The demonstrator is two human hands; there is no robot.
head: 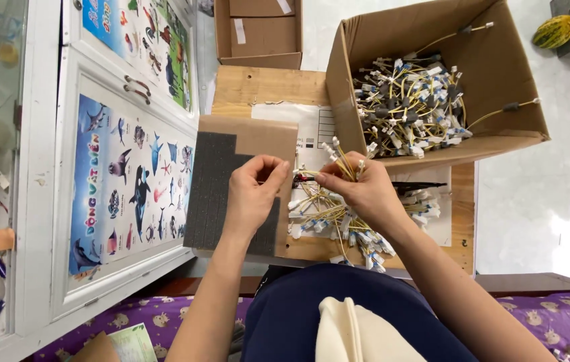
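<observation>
My right hand [364,191] grips a bundle of short yellow wires with white connectors [338,158], the ends sticking up above my fingers. My left hand [253,192] pinches the end of one thin wire [296,177] close to that bundle. Under both hands lies a loose pile of the same yellow wire harnesses [328,221] on a small wooden table [268,84]. A dark grey foam pad [212,188] on a piece of cardboard sits beneath my left hand.
A large open cardboard box [506,74] full of more wire harnesses stands at the back right. A smaller cardboard box [258,33] is behind the table. A white cabinet with sea-animal posters [127,174] stands to the left. Black pliers [419,186] lie to the right.
</observation>
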